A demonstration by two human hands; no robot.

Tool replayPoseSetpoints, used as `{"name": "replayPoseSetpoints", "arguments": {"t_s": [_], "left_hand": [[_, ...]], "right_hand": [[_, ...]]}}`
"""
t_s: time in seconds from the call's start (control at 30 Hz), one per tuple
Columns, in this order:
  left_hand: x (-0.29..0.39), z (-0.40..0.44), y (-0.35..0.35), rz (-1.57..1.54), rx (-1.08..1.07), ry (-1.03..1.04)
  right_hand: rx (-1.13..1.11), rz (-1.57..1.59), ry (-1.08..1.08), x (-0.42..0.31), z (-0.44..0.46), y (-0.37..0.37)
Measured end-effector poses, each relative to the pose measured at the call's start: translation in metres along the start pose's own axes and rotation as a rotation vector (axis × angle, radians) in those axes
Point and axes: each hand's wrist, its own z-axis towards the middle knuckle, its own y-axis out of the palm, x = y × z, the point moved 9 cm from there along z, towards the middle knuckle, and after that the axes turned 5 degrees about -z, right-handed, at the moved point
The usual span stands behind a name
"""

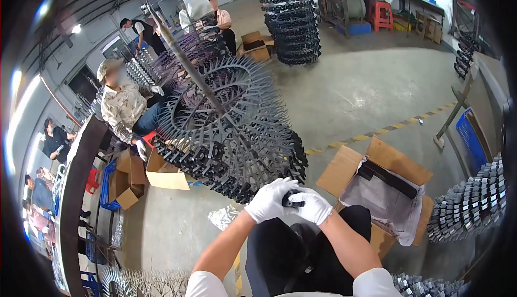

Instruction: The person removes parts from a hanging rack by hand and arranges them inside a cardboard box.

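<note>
Both my hands wear white gloves and meet above my knees. Between them is a small black part [294, 200], mostly covered by the fingers. My left hand [269, 199] is curled against its left side, while my right hand [313, 204] closes on it from the right. Just beyond my hands stands a large metal rack [231, 119] of spiky rings on a slanted pole [188, 65]. Black parts [215, 170] hang packed around the rack's lower tiers.
An open cardboard box [344, 170] with lined contents lies to the right. More boxes [129, 176] stand at left beside a seated person [124, 100]. Another loaded rack [471, 203] is at far right. Crumpled plastic [223, 217] lies on the floor. Several people work farther back.
</note>
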Motion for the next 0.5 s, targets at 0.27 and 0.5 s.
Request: {"name": "replayPoseSetpoints", "arguments": {"t_s": [0.27,0.5], "left_hand": [[0.014,0.035,0.027,-0.077,-0.005,0.072],[0.043,0.068,0.003,0.092,0.246,0.244]], "right_hand": [[0.035,-0.005,-0.072,-0.033,-0.024,-0.018],[0.286,-1.01,-0.299,-0.108,-0.051,-0.019]]}}
